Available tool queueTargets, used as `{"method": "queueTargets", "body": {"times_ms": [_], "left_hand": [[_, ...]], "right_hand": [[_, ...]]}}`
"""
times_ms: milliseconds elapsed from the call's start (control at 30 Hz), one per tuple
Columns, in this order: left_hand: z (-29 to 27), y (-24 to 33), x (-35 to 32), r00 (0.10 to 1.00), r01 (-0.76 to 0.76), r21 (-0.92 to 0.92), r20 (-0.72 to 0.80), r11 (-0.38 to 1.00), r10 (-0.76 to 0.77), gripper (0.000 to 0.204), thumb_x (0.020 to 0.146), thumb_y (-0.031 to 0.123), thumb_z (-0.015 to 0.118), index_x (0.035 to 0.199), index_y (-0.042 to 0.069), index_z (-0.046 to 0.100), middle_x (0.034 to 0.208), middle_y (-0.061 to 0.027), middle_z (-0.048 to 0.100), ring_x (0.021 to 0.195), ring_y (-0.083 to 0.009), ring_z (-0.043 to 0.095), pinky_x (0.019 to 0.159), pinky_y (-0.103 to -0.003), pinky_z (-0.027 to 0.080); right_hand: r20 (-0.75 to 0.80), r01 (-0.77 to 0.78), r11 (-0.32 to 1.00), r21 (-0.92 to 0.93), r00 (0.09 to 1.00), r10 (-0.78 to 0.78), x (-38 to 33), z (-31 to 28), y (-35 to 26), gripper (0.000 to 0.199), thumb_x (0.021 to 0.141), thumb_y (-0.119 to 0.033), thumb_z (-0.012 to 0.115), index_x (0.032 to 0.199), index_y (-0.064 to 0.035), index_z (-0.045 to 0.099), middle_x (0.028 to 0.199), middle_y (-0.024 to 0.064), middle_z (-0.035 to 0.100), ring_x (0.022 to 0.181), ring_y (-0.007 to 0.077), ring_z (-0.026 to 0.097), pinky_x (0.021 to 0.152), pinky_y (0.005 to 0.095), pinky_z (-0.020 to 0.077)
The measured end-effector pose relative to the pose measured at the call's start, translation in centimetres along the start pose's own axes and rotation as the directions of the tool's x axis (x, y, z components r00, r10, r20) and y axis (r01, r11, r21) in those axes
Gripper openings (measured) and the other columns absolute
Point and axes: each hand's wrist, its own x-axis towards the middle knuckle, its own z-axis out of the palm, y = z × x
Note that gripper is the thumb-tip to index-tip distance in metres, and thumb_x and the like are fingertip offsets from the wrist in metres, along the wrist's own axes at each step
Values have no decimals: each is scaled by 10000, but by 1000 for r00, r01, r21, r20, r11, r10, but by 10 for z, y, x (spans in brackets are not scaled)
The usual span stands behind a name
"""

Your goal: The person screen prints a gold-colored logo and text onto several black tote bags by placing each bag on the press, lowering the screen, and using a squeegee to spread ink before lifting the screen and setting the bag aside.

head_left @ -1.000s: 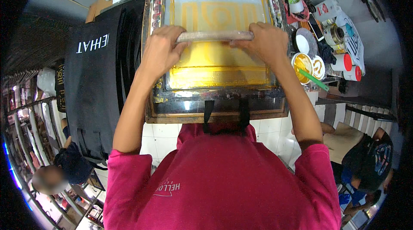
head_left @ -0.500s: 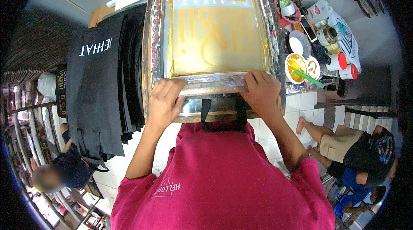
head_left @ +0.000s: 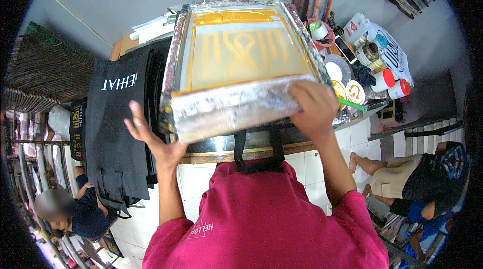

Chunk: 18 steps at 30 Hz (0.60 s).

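Note:
A screen-printing frame (head_left: 236,113) is tilted up in front of me, its near edge raised off the board. Yellow ink (head_left: 231,17) is pooled along the far end of its mesh, where a decorative pattern shows through. Clasping the frame's near edge toward its right end is my right hand (head_left: 317,110). My left hand (head_left: 160,143) is off to the left with its fingers spread, near the frame's left corner and holding nothing. Below the frame, black fabric straps (head_left: 240,147) hang over the wooden edge of the printing board (head_left: 201,158).
A stack of black fabric bags (head_left: 118,123) lies to my left. On the right are ink tubs (head_left: 355,93), a green stick (head_left: 352,104), a phone (head_left: 345,50) and red-lidded jars (head_left: 383,80). One person (head_left: 85,203) is at the lower left; others (head_left: 417,183) are at the right.
The frame's near edge has risen from the board. My left hand has let go of it and moved left with fingers spread, while my right hand has kept its grip.

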Motion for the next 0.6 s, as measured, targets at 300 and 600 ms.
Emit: {"method": "queueTargets", "body": {"times_ms": [300,600], "left_hand": [[6,1,143,922,158,-310,-293,938,-252,929,905,376,747,1562,-37,238,1589,-249,331,1486,-355,307,1224,-463,216],[129,-62,42,473,644,456,394,614,-788,413,885,335,707,1064,-38,722,1066,-303,704,1041,-449,686,929,-501,537]], "right_hand": [[83,-144,966,-216,983,165,199,-59,17,338,830,-365,769,979,-63,733,854,163,727,743,329,698,686,440,535],[19,-105,974,-203,994,111,308,-69,49,535,714,-540,818,914,-45,778,807,242,709,756,407,689,706,462,538]]}}
